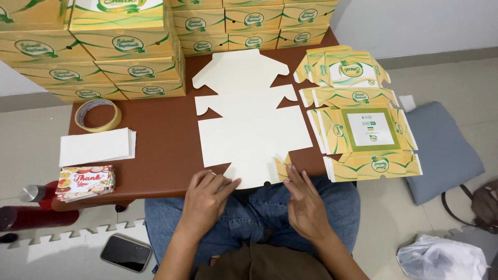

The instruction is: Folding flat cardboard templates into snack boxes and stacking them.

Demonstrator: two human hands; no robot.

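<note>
Stacks of folded yellow boxes stand along the far edge of the brown table, with more of them lined up behind. To the right lies a pile of flat printed box sheets, yellow and green, fanned out and partly overhanging the table edge. On the left side sits a roll of tape, and near it a stack of white paper sheets. Just below that rests a bundle of colourful cards. A red bottle lies on the floor beside a dark phone. A grey cushion lies at the right, with a brown bag and a white plastic bag nearby.
</note>
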